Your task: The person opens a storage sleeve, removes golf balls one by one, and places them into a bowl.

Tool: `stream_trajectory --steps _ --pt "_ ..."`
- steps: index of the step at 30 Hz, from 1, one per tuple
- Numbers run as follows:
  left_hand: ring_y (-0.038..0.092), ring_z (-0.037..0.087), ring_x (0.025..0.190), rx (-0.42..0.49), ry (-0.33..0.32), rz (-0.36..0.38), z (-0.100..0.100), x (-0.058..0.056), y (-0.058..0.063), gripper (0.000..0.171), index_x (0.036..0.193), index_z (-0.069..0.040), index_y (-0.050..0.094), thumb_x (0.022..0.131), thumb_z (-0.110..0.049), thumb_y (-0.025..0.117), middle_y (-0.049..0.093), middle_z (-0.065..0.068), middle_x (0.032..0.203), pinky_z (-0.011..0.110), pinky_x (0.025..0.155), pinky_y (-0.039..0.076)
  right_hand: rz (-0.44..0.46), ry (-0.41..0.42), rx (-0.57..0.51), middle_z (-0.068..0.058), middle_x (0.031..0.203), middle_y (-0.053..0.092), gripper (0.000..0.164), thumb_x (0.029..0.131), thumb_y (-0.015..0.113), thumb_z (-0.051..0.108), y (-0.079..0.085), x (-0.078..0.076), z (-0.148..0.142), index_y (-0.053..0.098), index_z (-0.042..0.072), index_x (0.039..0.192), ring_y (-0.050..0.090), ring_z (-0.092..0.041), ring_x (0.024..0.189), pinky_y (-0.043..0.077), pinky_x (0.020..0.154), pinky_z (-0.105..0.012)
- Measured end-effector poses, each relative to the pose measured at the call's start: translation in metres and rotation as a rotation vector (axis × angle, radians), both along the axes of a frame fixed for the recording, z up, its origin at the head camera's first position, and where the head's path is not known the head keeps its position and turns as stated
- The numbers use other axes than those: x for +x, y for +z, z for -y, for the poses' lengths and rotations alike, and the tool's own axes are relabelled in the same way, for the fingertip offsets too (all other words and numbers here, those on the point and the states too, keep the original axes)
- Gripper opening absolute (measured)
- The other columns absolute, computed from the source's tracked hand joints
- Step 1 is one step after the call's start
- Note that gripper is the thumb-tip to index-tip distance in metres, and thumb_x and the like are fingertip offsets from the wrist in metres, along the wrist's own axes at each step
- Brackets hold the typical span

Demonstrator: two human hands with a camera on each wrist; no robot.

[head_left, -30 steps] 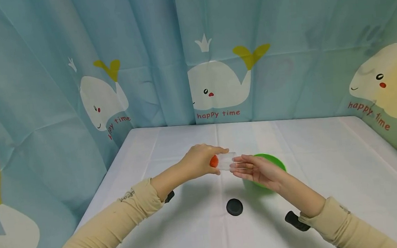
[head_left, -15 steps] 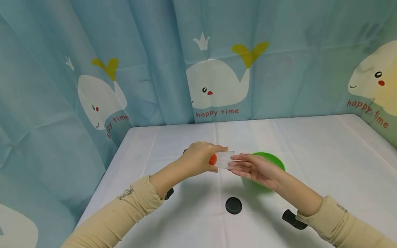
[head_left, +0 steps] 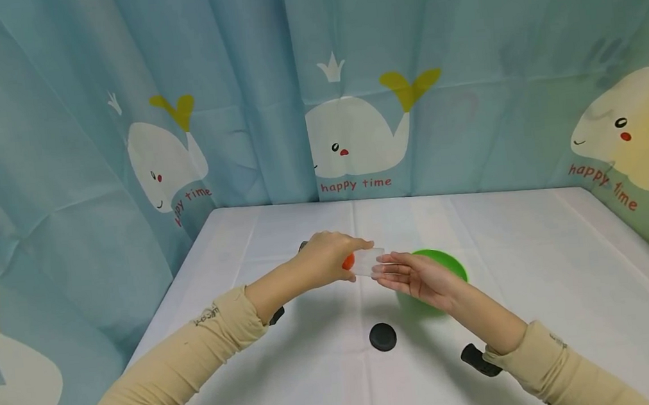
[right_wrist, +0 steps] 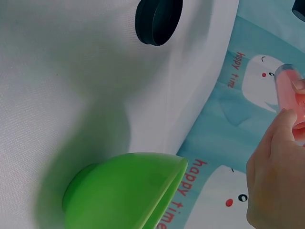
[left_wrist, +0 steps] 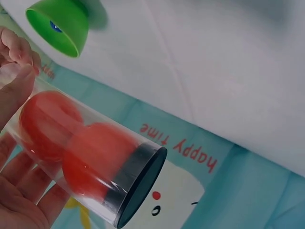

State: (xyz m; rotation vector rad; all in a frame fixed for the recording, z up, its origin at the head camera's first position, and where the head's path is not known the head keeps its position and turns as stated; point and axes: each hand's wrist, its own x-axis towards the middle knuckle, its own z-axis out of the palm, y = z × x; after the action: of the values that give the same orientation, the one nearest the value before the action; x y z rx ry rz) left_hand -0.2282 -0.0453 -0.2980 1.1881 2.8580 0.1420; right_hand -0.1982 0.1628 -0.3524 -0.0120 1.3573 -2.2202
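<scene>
My left hand (head_left: 326, 260) grips a clear tube (head_left: 369, 261) above the table and holds it tilted. Two red balls (left_wrist: 97, 157) sit inside the tube, pressed close together near its black-capped end (left_wrist: 138, 186). In the left wrist view the left thumb (left_wrist: 16, 93) lies on one side of the tube and fingers on the other. At the tube's other end, my right hand (head_left: 421, 281) is spread with its fingertips at the rim; whether they press on it is unclear. The right wrist view shows the right hand (right_wrist: 279, 176) from behind, with part of the tube (right_wrist: 288, 88) beyond.
A green bowl (head_left: 445, 261) stands on the white table (head_left: 538, 261) behind the right hand; something small and blue (left_wrist: 55, 26) shows in it. A black round cap (head_left: 382, 337) lies in front of the hands. A whale-printed curtain (head_left: 262, 156) surrounds the table.
The view has shifted slightly. Both hands and the tube stay in nearly the same position; the right fingertips remain at the tube's end.
</scene>
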Motion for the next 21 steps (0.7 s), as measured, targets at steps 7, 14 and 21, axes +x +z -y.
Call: stream_trajectory --steps 7,14,21 --pt "0.063 0.017 0.109 -0.033 -0.031 -0.031 0.0000 0.0004 0.0024 0.063 0.133 -0.018 0.056 0.075 -0.022 0.080 0.065 0.001 0.123 0.037 0.090 0.051 0.008 0.007 -0.020 -0.009 0.101 0.066 0.045 0.101 0.041 0.014 -0.0014 -0.0005 0.0024 0.027 -0.013 0.136 0.067 -0.017 0.097 0.052 0.090 -0.026" --pt "0.062 0.017 0.108 -0.072 -0.034 -0.025 -0.0002 0.0008 0.0058 0.063 0.133 -0.017 0.055 0.075 -0.020 0.079 0.066 0.001 0.122 0.036 0.091 0.051 0.027 -0.007 -0.033 -0.009 0.106 0.062 0.040 0.101 0.041 0.012 -0.0028 -0.0014 0.0055 0.029 -0.009 0.132 0.067 -0.019 0.097 0.051 0.092 -0.028" --pt "0.063 0.016 0.104 -0.065 -0.039 -0.049 0.0015 0.0009 0.0057 0.061 0.130 -0.016 0.058 0.074 -0.020 0.080 0.068 0.000 0.117 0.034 0.091 0.050 0.028 -0.010 -0.013 -0.009 0.109 0.060 0.040 0.100 0.043 0.013 -0.0022 -0.0014 0.0074 0.032 -0.008 0.132 0.067 -0.020 0.096 0.052 0.090 -0.028"
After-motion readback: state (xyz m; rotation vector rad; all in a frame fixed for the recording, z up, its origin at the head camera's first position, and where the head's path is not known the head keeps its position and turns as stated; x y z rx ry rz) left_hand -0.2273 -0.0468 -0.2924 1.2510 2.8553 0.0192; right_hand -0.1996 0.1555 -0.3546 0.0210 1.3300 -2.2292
